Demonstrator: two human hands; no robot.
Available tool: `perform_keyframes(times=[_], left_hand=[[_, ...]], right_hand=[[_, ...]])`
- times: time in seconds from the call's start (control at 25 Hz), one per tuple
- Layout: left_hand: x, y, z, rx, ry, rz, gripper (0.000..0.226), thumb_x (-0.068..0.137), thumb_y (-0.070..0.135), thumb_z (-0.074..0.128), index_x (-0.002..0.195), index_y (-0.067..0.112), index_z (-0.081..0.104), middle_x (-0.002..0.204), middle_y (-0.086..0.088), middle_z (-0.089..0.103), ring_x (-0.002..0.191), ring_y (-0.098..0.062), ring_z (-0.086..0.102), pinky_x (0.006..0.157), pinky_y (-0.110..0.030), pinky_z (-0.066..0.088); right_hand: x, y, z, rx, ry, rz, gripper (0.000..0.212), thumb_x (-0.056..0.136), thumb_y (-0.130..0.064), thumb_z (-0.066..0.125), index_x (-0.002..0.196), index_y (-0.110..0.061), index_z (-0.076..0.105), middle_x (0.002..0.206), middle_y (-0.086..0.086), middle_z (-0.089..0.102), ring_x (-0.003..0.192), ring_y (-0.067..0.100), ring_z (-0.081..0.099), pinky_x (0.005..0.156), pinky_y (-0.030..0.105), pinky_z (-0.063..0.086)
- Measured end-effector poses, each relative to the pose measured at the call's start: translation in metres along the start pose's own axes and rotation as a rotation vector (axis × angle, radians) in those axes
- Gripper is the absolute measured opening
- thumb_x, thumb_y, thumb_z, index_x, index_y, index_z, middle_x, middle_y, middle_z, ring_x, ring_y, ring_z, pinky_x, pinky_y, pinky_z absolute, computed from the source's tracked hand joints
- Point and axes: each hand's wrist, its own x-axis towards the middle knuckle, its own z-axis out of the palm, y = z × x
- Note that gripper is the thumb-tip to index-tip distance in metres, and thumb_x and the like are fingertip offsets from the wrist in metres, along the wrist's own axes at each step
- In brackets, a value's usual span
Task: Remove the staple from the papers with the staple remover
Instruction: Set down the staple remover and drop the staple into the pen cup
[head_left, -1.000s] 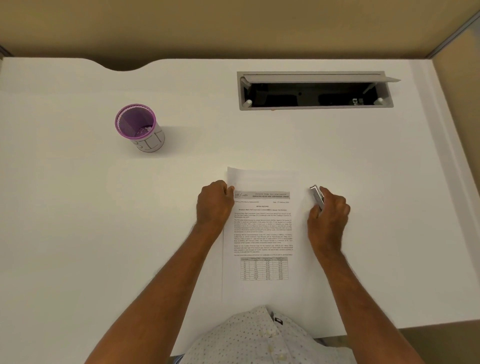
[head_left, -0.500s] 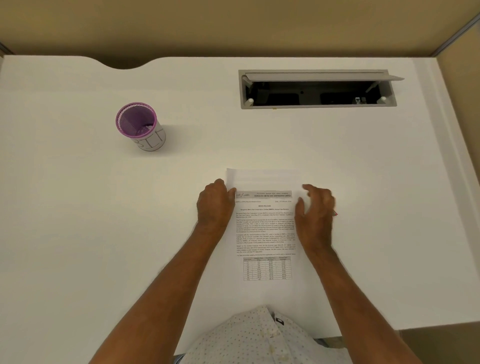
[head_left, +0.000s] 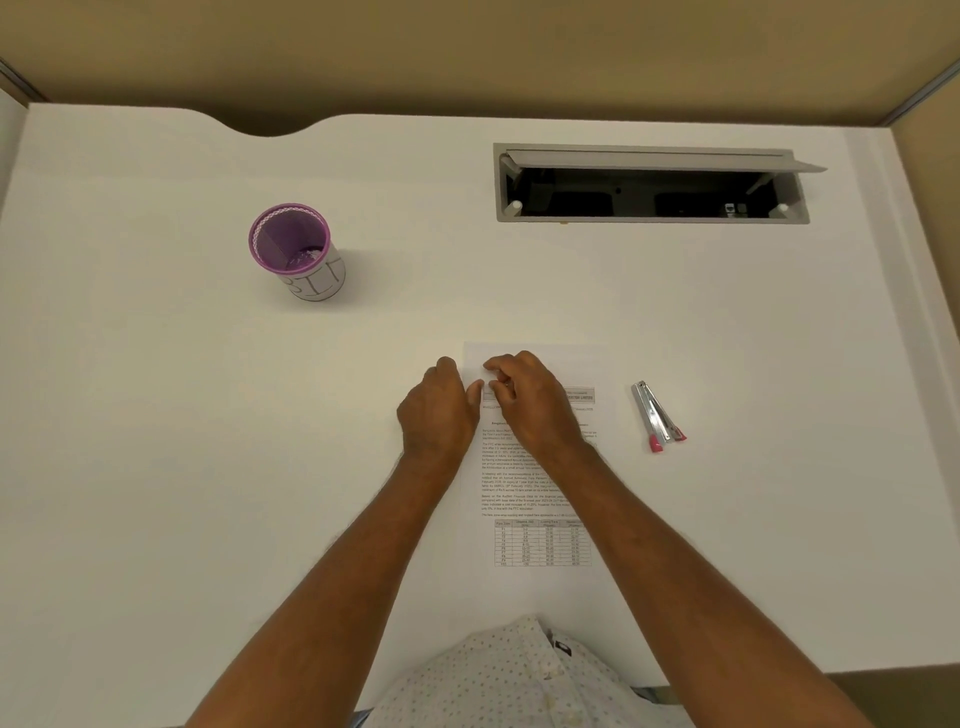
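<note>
Roughly left to right: a purple-rimmed mesh cup with a white paper label (head_left: 297, 253) stands toward the far-left part of the white tabletop (head_left: 156, 441), well apart from the work, prob. a bin for pulled staples; the label seems to read "BIN" but the letters are faint, and whatever lies at its bottom is too blurred to name.

The left hand (head_left: 436, 410) rests at the left edge of the printed white papers (head_left: 535, 493), near their top-left corner, fingers curled under and thumb toward the sheet, likely to pin the stack so it can't slide. Whether it presses paper or just the tabletop, can't tell.

The right hand (head_left: 524, 400) has crossed over to that same corner, fingertips bunched tight together as if pinching sthg small. Likely the staple, judging by the task, but the staple itself isn't visible: fingers cover the spot, and it's too small anyway. So can't say if it's out of the papers or not.

The papers lie near the tabletop's near edge, centre; much of the text is hidden under the forearms.

The slim metal staple remover with pink tips (head_left: 655, 415) lies to the right of the papers, apart from both hands, untouched.

Far right, a grey recessed cable box with its flap up (head_left: 649, 182) sits near the far edge; its inside is dark.
</note>
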Motion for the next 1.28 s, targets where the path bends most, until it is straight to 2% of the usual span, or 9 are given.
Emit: perform_keyframes(times=[0.08, 0.16, 0.24, 0.32, 0.48, 0.64, 1.08, 1.28], left_hand=[[-0.004, -0.005, 0.003, 0.039, 0.077, 0.077, 0.041, 0.102, 0.046, 0.052, 0.121, 0.011, 0.058, 0.115, -0.01, 0.067, 0.097, -0.028, 0.064, 0.074, -0.039, 0.05], [-0.008, -0.014, 0.008, 0.045, 0.12, 0.173, 0.047, 0.102, 0.042, 0.052, 0.137, 0.01, 0.057, 0.135, -0.014, 0.062, 0.118, -0.033, 0.059, 0.093, -0.046, 0.048], [-0.012, -0.023, 0.014, 0.068, 0.096, 0.238, 0.055, 0.104, 0.042, 0.049, 0.151, 0.013, 0.047, 0.157, -0.014, 0.047, 0.14, -0.035, 0.045, 0.111, -0.053, 0.037], [-0.017, -0.03, 0.019, 0.098, 0.069, 0.267, 0.059, 0.105, 0.043, 0.043, 0.157, 0.015, 0.039, 0.167, -0.012, 0.033, 0.151, -0.034, 0.034, 0.12, -0.055, 0.027], [-0.019, -0.033, 0.024, 0.138, 0.063, 0.273, 0.061, 0.106, 0.044, 0.037, 0.16, 0.016, 0.034, 0.17, -0.01, 0.027, 0.154, -0.033, 0.03, 0.122, -0.056, 0.026], [-0.019, -0.035, 0.027, 0.157, 0.075, 0.282, 0.062, 0.106, 0.046, 0.032, 0.16, 0.017, 0.033, 0.17, -0.01, 0.028, 0.154, -0.033, 0.031, 0.121, -0.056, 0.025], [-0.017, -0.038, 0.034, 0.149, 0.095, 0.284, 0.063, 0.106, 0.048, 0.035, 0.161, 0.019, 0.03, 0.17, -0.009, 0.026, 0.155, -0.032, 0.028, 0.123, -0.055, 0.021], [-0.017, -0.038, 0.033, 0.153, 0.099, 0.285, 0.062, 0.106, 0.048, 0.034, 0.161, 0.019, 0.029, 0.171, -0.008, 0.024, 0.156, -0.031, 0.026, 0.124, -0.054, 0.019]], right_hand=[[0.002, 0.001, 0.001, -0.022, -0.009, -0.008, 0.028, 0.101, -0.015, 0.063, 0.128, -0.015, 0.069, 0.116, 0.005, 0.067, 0.099, 0.017, 0.068, 0.087, 0.027, 0.055], [0.004, 0.001, 0.001, -0.039, -0.011, -0.009, 0.028, 0.101, -0.016, 0.063, 0.128, -0.015, 0.07, 0.116, 0.005, 0.068, 0.099, 0.018, 0.068, 0.087, 0.026, 0.054], [0.005, 0.001, 0.001, -0.05, -0.008, -0.014, 0.028, 0.101, -0.017, 0.063, 0.127, -0.016, 0.071, 0.114, 0.004, 0.069, 0.098, 0.018, 0.068, 0.085, 0.025, 0.052], [0.007, 0.001, 0.001, -0.059, -0.016, -0.019, 0.027, 0.101, -0.017, 0.062, 0.127, -0.017, 0.071, 0.113, 0.004, 0.069, 0.098, 0.018, 0.068, 0.085, 0.026, 0.053], [0.009, 0.001, 0.0, -0.065, -0.04, -0.028, 0.025, 0.101, -0.018, 0.062, 0.124, -0.017, 0.072, 0.11, 0.003, 0.067, 0.096, 0.018, 0.067, 0.084, 0.032, 0.056], [0.012, 0.001, -0.001, -0.078, -0.074, -0.023, 0.023, 0.101, -0.017, 0.062, 0.121, -0.016, 0.072, 0.111, 0.004, 0.067, 0.097, 0.019, 0.067, 0.084, 0.028, 0.053], [0.027, -0.01, -0.008, -0.163, -0.173, 0.062, 0.013, 0.097, -0.017, 0.066, 0.11, -0.013, 0.066, 0.11, 0.005, 0.066, 0.096, 0.022, 0.066, 0.084, 0.038, 0.055], [0.032, -0.016, -0.007, -0.215, -0.202, 0.121, 0.007, 0.098, -0.016, 0.065, 0.103, -0.012, 0.064, 0.106, 0.007, 0.065, 0.092, 0.025, 0.064, 0.077, 0.034, 0.049]])
